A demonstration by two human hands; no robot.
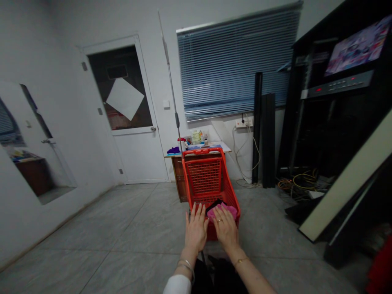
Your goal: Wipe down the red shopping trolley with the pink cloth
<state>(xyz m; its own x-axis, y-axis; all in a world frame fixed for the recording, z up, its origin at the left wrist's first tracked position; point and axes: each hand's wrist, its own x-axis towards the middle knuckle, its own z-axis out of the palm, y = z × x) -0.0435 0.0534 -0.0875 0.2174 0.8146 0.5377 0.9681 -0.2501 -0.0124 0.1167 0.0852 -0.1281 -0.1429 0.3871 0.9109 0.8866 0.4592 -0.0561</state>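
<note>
A red plastic shopping cart (204, 175) stands straight in front of me. My left hand (196, 228) is over its near end, palm down, with the fingers stretched and a little apart. Just to the right, my right hand (226, 229) lies flat with its fingertips over a pink cloth (232, 210). Dark cloth (215, 203) shows beside the pink one inside the cart. Both palms are hidden from view, and neither hand is seen wrapped round anything.
Behind the cart, a wooden desk (179, 173) carries small items and purple cloth (173, 150). A long pole (172, 81) rises by the cart's left side. Cables (306, 181) lie under the black rack (288, 134) at right, near a leaning pale panel (346, 179). A white door (137, 163) is at left.
</note>
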